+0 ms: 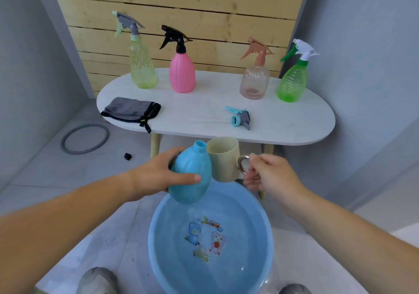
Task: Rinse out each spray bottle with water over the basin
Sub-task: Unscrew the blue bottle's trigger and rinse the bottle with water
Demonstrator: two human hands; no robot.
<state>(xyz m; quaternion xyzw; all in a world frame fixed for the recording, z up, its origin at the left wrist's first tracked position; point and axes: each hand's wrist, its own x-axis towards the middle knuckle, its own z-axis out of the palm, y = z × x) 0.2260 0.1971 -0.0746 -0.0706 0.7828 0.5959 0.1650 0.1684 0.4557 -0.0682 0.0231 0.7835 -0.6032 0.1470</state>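
My left hand (156, 176) grips a blue spray bottle (190, 176) with no spray head, held over the far rim of the blue basin (158, 244), neck pointing up and away. My right hand (269, 176) holds a beige mug (224, 160) by its handle, the mug's rim close beside the bottle's open neck. The basin holds water and has cartoon pictures on its bottom. The blue bottle's trigger head (240, 118) lies on the white table (294, 126). On the table stand the yellow-green (141, 67), pink (182, 71), clear brown (255, 83) and green (293, 83) spray bottles.
A grey cloth (131, 111) lies at the table's left end. On the floor to the left lie a grey ring (85, 138) and a small black cap (128, 156). Wooden slats stand behind the table. My shoes (97, 280) show at the bottom edge.
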